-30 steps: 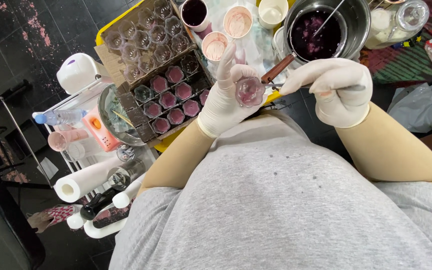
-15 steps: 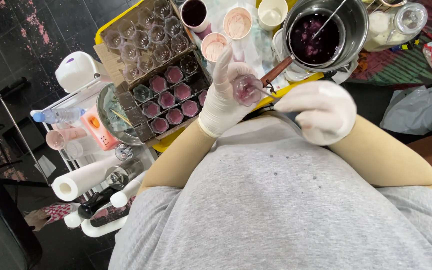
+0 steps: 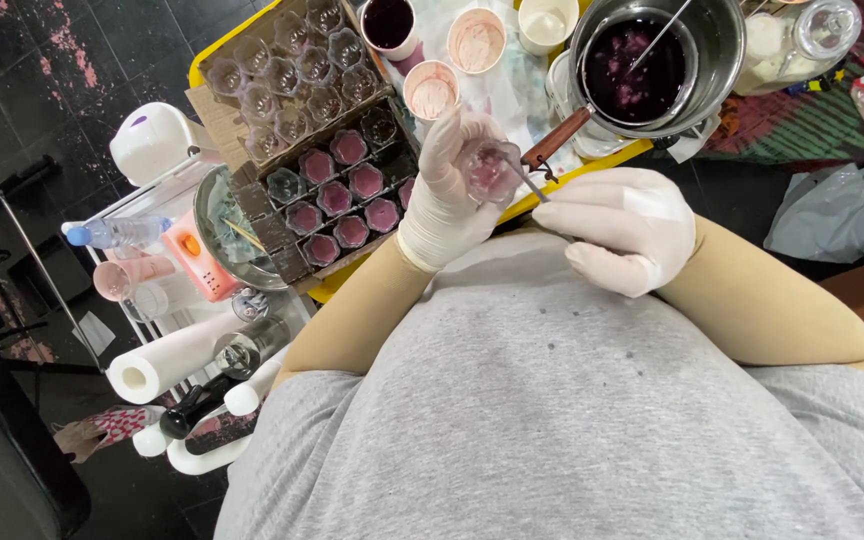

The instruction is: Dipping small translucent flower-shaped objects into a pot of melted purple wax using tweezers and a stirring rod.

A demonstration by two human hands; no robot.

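Observation:
My left hand [image 3: 447, 205], in a white glove, holds a small clear glass cup with pink filling [image 3: 489, 168] up in front of my chest. My right hand [image 3: 624, 228], also gloved, pinches a thin metal tool [image 3: 528, 182] whose tip reaches into the cup. Just beyond the cup sits a steel saucepan [image 3: 707, 50] of dark purple liquid with a wooden handle [image 3: 556, 137]. A cardboard tray [image 3: 282, 240] to the left holds several small glass cups, some filled pink, some empty.
Paper cups [image 3: 478, 40] with pink residue and a cup of dark liquid [image 3: 389, 22] stand beyond the tray. A metal bowl [image 3: 214, 225], paper towel roll [image 3: 167, 360], water bottle [image 3: 112, 233] and white appliance [image 3: 152, 140] crowd a rack on the left. A plastic bag [image 3: 837, 210] lies on the right.
My right hand has dropped lower and moved left toward the cup, bringing the thin tool into it. My left hand keeps the cup in nearly the same place.

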